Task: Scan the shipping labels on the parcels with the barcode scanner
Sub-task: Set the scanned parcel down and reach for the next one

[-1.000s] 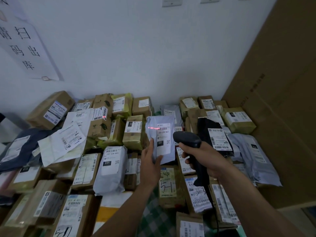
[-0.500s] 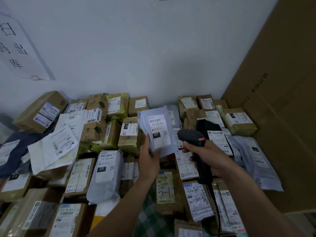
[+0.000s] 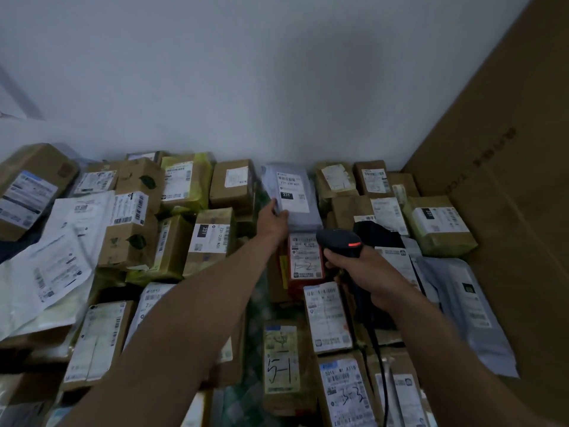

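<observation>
Near the middle of the frame, the left hand (image 3: 275,217) pinches the lower left corner of a grey mailer bag (image 3: 303,218). Its white shipping label (image 3: 292,192) faces the camera at the back of the heap of parcels (image 3: 212,238), by the white wall (image 3: 277,72). Lower and right of centre, the right hand (image 3: 366,272) wraps around the handle of the black barcode scanner (image 3: 338,241), whose head sits just below the bag, beside a red parcel (image 3: 303,285).

One scanner (image 3: 338,243); two hands (image 3: 272,221) (image 3: 365,272); thirty-odd parcels (image 3: 281,362)
</observation>
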The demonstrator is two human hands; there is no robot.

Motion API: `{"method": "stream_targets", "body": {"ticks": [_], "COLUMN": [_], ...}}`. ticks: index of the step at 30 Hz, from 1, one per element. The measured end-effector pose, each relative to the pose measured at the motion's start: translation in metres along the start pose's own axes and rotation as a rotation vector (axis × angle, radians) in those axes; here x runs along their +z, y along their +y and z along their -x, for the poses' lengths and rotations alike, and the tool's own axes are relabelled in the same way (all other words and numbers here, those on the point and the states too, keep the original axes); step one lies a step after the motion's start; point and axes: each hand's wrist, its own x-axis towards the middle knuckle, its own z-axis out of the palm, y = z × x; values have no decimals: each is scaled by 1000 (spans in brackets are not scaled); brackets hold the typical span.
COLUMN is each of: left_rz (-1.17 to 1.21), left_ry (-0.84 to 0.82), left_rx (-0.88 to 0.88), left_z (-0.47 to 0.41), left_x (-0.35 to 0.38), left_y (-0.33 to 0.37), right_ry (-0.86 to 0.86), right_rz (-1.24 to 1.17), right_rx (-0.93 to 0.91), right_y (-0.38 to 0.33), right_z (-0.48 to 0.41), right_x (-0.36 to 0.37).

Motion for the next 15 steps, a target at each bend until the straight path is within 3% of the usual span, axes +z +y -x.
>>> {"method": "stream_targets", "body": {"ticks": [6, 12, 15], "left_rz": [-187, -759, -712], "left_ry": [-56, -121, -142], "left_rx": [39, 110, 126], "left_z": [-36, -67, -56], "left_x": [19, 23, 18], "left_y": [-17, -40, -42], "right_ry": [16, -12, -25], "right_rz": [23, 76, 51], "right_rx": [25, 20, 6], "right_y": [10, 14, 13], "right_z": [-29, -31, -24], "right_x": [-3, 1, 1]}}
